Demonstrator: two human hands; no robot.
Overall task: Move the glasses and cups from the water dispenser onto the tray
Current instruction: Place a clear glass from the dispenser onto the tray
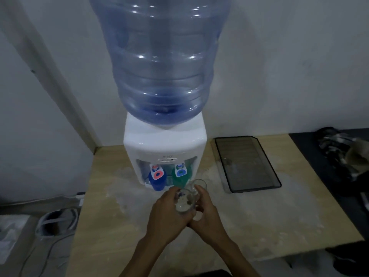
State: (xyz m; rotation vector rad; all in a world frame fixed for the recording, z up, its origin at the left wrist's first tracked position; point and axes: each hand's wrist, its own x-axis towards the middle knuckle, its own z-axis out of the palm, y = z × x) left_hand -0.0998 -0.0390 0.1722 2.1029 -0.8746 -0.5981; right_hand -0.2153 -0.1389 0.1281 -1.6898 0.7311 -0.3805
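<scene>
A white water dispenser (165, 144) with a big blue bottle on top stands at the back of the table. Under its taps sit a blue cup (156, 181) on the left and a green cup (180, 179) on the right. Just in front of the dispenser, my left hand (166, 213) grips a clear glass (184, 202). My right hand (205, 212) holds a second clear glass (199, 185) right beside it, a little farther back. Both hands touch at the wrists. The dark tray (247, 162) lies flat to the right of the dispenser, with nothing on it.
The wooden table (259, 226) has pale stains around the dispenser. A dark surface with bundled cloth (343, 148) lies at the far right. A grey shoe (58, 222) and a cable rest on the floor at left. White walls close the back.
</scene>
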